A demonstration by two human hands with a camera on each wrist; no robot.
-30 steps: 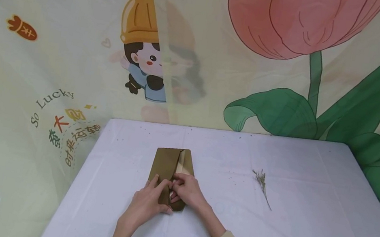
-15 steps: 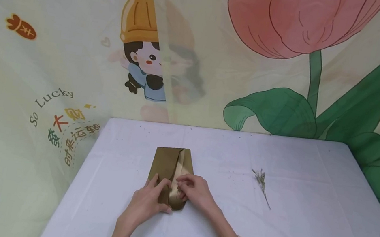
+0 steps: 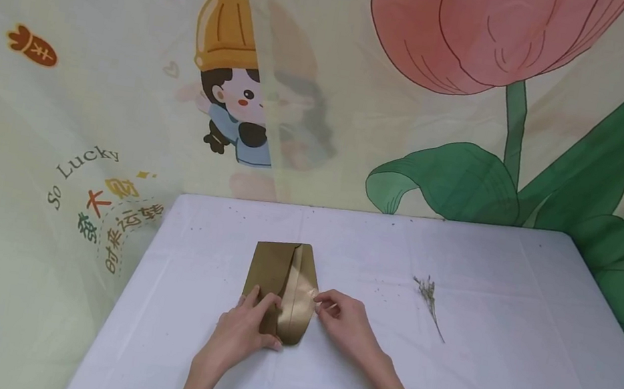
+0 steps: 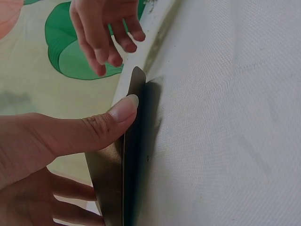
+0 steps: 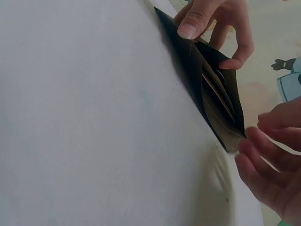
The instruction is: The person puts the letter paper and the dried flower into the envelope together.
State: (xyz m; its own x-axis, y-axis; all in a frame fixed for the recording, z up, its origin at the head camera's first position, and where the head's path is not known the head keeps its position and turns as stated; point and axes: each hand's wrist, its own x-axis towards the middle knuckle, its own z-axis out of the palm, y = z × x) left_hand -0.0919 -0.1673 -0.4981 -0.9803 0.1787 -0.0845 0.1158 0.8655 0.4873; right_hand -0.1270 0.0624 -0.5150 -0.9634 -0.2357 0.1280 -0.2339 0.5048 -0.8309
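Note:
A brown-gold paper envelope stands on its long edge or leans on the white table, its lighter flap side facing right. My left hand grips it, thumb on the near side and fingers over the top. In the right wrist view the envelope's mouth gapes, with a thin edge visible inside; what that is cannot be told. My right hand hovers just right of the flap, fingers loosely bent. The left wrist view shows a gap between the right hand's fingertips and the envelope.
A small dried flower sprig lies on the white tablecloth to the right. Dark specks are scattered across the cloth. A printed curtain hangs behind the table's back edge.
My right hand has moved right, from the envelope's middle to beyond its flap edge, and the flap side has come into fuller view. My left hand has kept its place.

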